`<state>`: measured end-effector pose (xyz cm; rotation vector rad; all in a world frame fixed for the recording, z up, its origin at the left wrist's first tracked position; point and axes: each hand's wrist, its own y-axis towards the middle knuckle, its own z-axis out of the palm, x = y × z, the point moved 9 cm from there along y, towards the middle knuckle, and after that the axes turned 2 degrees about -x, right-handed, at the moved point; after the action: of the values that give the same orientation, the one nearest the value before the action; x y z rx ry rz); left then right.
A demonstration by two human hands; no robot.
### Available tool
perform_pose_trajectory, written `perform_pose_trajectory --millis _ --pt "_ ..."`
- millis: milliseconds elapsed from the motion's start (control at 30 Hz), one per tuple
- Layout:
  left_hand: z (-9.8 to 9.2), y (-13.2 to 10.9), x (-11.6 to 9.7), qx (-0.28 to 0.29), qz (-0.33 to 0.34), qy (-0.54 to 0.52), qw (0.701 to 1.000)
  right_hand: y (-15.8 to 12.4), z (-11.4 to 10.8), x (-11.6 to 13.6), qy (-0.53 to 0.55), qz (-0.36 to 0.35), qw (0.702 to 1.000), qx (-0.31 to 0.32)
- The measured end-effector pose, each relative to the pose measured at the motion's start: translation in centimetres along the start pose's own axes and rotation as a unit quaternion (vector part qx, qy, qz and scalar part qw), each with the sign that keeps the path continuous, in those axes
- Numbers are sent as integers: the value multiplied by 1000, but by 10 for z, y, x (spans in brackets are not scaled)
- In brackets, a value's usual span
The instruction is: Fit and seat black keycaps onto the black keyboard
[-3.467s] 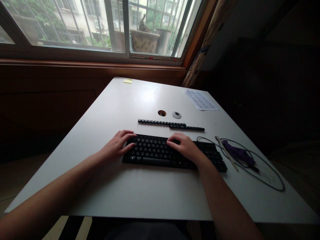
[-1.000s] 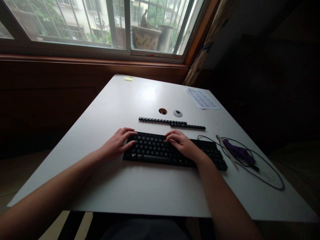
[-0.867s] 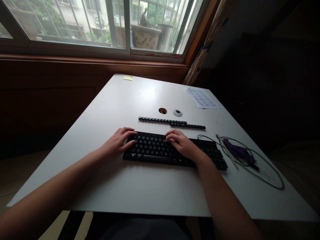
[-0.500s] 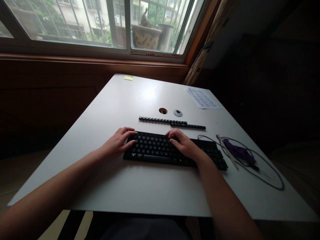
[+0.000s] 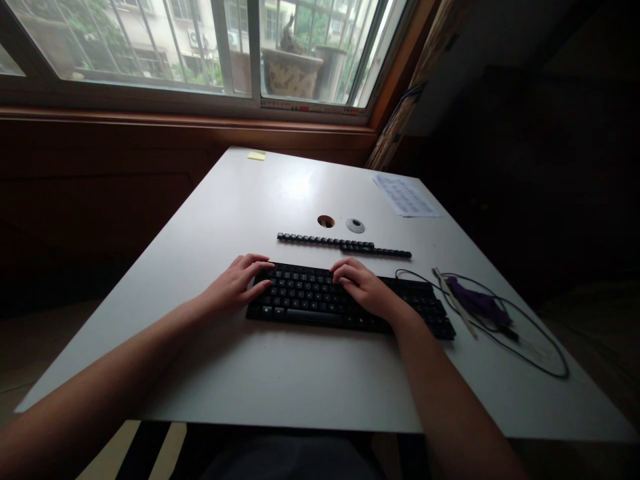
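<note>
A black keyboard (image 5: 310, 315) lies on the white table (image 5: 280, 380) in front of me. At its left end rests my left hand (image 5: 240, 283), fingers and thumb spread apart over the corner, touching the upper left edge and the keys. Over the upper middle of the keyboard is my right hand (image 5: 363, 287), its fingers bent and drawn close to the thumb. What lies between those fingertips, if anything, is hidden. Behind the keyboard two rows of black keycaps stand in lines, a longer row (image 5: 320, 240) and a shorter row (image 5: 385, 252), partly side by side.
Right of the keyboard lie its looped cable (image 5: 547, 340), a thin light stick (image 5: 457, 307) and a purple cloth (image 5: 477, 300). Farther back are a round table hole (image 5: 326, 221), a grey ring-shaped cover (image 5: 355, 225), printed papers (image 5: 406, 197) and a yellow sticky note (image 5: 257, 156). A window stands beyond.
The fingers of my right hand have drawn closer to the thumb and shifted slightly. My left hand and the keyboard look the same.
</note>
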<state>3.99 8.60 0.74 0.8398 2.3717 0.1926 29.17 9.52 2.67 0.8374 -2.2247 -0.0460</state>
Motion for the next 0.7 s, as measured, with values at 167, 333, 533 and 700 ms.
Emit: perform_pose_trajectory --millis 167,333,533,700 --pt "0 0 1 0 -1 4 1000 -3 -3 -11 21 53 998 -24" --pt "1 -1 3 -1 0 5 1000 -3 -1 -14 -1 78 997 -24" --pt "2 -1 3 2 2 5 1000 -2 1 -16 -51 85 995 -10" --pt "2 -1 3 2 3 2 1000 -1 1 -14 -41 86 995 -8"
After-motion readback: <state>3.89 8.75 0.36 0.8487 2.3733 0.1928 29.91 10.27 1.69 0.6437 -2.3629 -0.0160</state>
